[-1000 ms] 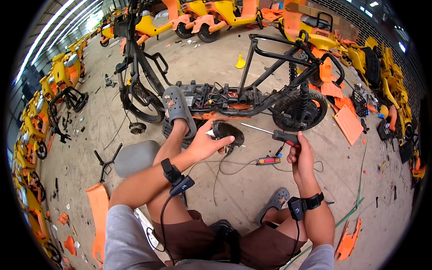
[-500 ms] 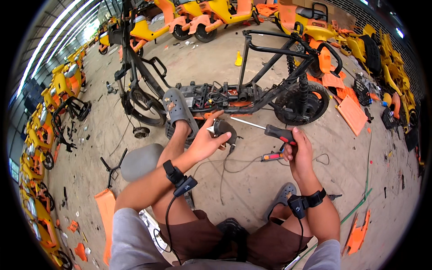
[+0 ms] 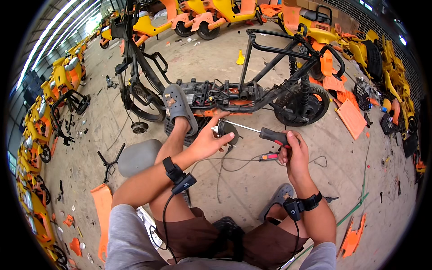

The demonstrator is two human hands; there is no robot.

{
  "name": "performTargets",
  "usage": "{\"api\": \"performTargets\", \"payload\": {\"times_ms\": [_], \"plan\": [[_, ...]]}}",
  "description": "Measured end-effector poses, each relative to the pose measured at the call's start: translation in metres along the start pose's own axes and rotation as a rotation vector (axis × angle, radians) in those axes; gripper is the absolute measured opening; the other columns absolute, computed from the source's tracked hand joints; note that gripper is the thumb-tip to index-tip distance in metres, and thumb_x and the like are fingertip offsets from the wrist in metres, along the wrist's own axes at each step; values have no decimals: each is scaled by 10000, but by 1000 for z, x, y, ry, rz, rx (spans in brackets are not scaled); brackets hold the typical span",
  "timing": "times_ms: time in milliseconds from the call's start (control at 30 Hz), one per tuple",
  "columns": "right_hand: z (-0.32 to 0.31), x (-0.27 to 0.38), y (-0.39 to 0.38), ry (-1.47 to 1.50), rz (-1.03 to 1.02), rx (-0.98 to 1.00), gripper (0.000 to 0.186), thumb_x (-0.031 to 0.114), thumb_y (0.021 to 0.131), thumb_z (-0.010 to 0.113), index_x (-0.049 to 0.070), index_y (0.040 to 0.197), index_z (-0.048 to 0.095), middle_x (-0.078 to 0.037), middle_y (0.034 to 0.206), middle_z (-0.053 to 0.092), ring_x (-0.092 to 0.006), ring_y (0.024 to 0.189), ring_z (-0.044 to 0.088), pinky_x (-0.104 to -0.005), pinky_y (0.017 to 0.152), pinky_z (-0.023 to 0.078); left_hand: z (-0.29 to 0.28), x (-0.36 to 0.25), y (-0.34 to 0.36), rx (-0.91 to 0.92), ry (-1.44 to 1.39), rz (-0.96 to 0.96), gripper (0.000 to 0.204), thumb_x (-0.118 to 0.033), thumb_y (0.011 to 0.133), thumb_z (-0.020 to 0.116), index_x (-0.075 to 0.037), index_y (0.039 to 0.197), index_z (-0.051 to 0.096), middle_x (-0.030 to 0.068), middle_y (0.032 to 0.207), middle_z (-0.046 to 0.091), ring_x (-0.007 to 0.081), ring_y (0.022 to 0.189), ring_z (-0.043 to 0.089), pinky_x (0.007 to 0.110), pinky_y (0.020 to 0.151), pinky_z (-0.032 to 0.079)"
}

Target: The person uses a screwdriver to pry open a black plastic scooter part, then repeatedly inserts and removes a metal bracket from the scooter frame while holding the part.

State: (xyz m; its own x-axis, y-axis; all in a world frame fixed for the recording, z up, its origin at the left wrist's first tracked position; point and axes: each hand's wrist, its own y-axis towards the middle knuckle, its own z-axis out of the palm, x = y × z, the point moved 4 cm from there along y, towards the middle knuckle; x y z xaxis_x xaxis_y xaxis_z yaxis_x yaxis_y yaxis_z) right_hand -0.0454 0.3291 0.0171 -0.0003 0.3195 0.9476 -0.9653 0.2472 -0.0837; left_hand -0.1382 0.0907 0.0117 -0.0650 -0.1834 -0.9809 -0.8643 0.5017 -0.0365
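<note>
So I'm sitting on the concrete floor (image 3: 252, 189) here, and my left hand (image 3: 208, 143) is wrapping its grip around a small round dark part (image 3: 227, 131) just above the middle of the frame, thumb up along its top edge. A thin cable is trailing down from it. My right hand (image 3: 293, 153) is closing tight on a screwdriver (image 3: 265, 133) with a black and red handle, and its metal shaft is pointing left, the tip touching the part. Right behind, in the upper middle, a stripped black scooter frame (image 3: 270, 85) is lying there with loose wires in its deck tray. My sandal (image 3: 179, 107) is resting against it. A black basket (image 3: 362, 95) is sitting at the right, contents too small to tell.
</note>
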Motion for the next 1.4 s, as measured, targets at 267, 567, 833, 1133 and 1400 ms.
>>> {"api": "performTargets", "payload": {"times_ms": [267,567,833,1133,1400], "plan": [[-1,3,1,-131,-41,-40,310,309,967,545,15,1067,562,-6,587,470,-77,457,411,-233,433,324,0,4,0,52,35,-57,644,-176,881,677,-162,1426,335,21,863,580,92,667,567,254,516,503],[-1,2,0,-266,-143,10,196,178,918,619,17,1029,609,21,606,517,-43,474,450,-194,426,335,-9,22,-2,156,64,-143,588,-166,856,704,-147,1360,402,54,974,611,120,696,624,264,524,536],[-4,4,1,-335,-168,-28,266,131,876,647,-19,1080,568,-58,813,646,-44,494,454,-199,440,363,-6,32,-3,227,88,-254,544,-187,854,706,-136,1322,433,84,956,613,131,649,626,278,511,545],[-6,-3,5,-322,-118,4,281,262,925,574,7,1039,552,-47,701,584,-74,449,451,-211,400,339,-3,45,-2,225,64,-257,533,-160,852,696,-89,1302,419,83,869,602,140,578,613,280,500,541],[-5,-1,3,-300,-62,-30,258,256,938,575,-1,947,560,-59,691,596,-76,418,448,-222,359,320,1,45,-2,209,88,-273,537,-146,837,698,-71,1290,420,112,864,618,157,577,625,289,491,551]]}}
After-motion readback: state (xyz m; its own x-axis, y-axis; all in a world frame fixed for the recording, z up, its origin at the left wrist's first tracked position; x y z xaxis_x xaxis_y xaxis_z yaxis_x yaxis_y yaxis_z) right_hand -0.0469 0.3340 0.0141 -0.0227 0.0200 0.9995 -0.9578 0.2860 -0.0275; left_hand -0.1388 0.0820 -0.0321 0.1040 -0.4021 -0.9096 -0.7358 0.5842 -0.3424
